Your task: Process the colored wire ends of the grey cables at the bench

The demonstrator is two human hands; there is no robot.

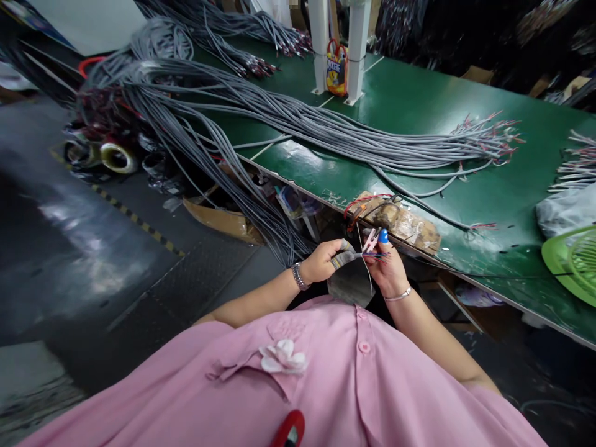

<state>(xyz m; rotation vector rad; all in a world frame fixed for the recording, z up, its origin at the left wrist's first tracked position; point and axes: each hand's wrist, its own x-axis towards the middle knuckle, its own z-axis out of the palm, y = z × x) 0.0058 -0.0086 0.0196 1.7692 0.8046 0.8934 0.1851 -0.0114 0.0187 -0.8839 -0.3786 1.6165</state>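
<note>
My left hand (323, 259), with greyish coverings on its fingers, is closed around a cable near its end. Thin coloured wires (377, 255) fan out from that end towards my right hand (390, 270). My right hand has a blue cover on the thumb and is closed at the wires. A small pink-and-white piece (370, 241) shows at its fingertips; its kind is too small to make out, and the grip on it is partly hidden. A thin pale strand (365, 268) hangs between the hands. Both hands are just off the table's front edge.
A wrapped brown block (410, 228) lies at the edge of the green table (419, 93). Behind it stretches a long bundle of grey cables (326, 130); more cables hang over the edge at left. A green basket (575, 264) sits at right. White posts (356, 49) rise from the table.
</note>
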